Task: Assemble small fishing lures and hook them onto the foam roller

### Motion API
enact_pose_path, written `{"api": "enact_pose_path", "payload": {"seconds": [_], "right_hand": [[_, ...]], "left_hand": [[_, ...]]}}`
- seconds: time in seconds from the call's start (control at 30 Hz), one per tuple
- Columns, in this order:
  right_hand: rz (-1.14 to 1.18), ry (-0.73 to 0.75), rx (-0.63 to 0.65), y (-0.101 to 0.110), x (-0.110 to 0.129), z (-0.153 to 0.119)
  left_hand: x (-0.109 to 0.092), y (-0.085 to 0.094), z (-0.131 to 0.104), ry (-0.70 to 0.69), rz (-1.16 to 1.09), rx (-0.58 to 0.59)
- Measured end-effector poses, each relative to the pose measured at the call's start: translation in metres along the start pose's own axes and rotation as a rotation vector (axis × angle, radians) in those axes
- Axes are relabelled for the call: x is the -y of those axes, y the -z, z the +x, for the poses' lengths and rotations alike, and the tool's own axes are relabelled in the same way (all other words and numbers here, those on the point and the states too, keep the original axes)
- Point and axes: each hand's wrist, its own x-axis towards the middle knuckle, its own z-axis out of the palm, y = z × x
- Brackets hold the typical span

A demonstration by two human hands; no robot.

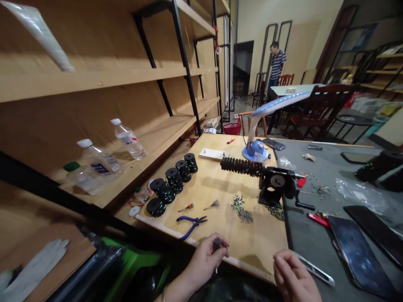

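Observation:
My left hand (210, 256) is closed around a small dark-headed piece (217, 242), with a thin pale stem showing below the fingers. To its right, my right hand (294, 272) is pinched over the table's front edge; whatever lies between its fingertips is too small to see. Blue-handled pliers (190, 225) lie beyond the left hand. Behind them rest two small brush-like pieces, one with an orange band (186, 207) and one grey (212, 204). A pile of coloured beads (238, 204) touches a heap of small grey metal bits (246, 216).
Black spools (174, 179) line the table's left side. A hand-cranked winder (273, 184) and blue lamp (254, 149) stand behind. Tweezers (316, 270) and a dark phone-like slab (359, 256) lie at right. Bottles (128, 139) stand on the left shelf. One person (277, 65) stands far back.

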Motion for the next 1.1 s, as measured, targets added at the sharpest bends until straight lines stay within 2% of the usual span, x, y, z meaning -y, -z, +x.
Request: {"api": "enact_pose_path", "payload": {"seconds": [0.07,0.17,0.27,0.33,0.53,0.67,0.87,1.1], "right_hand": [[-0.091,-0.033,0.031,-0.016,-0.008,-0.007],[-0.166,-0.09,0.178,-0.034,-0.023,-0.013],[-0.18,-0.114,0.317,-0.044,-0.038,-0.014],[-0.157,-0.117,0.357,-0.049,-0.047,-0.014],[-0.086,-0.165,0.383,-0.057,-0.063,-0.013],[-0.088,-0.178,0.391,-0.058,-0.066,-0.01],[-0.102,-0.109,0.409,-0.062,-0.063,-0.01],[-0.132,-0.095,0.389,-0.066,-0.06,-0.009]], "left_hand": [[0.001,-0.003,-0.009,0.067,-0.128,-0.013],[0.005,-0.008,-0.017,0.132,-0.254,-0.04],[0.011,-0.011,-0.022,0.167,-0.344,-0.057],[0.015,-0.013,-0.023,0.193,-0.401,-0.065],[0.017,-0.014,-0.022,0.341,-0.607,-0.119],[0.017,-0.014,-0.021,0.435,-0.729,-0.101],[0.019,-0.014,-0.019,0.502,-0.777,0.008],[0.021,-0.012,-0.018,0.539,-0.822,-0.007]]}}
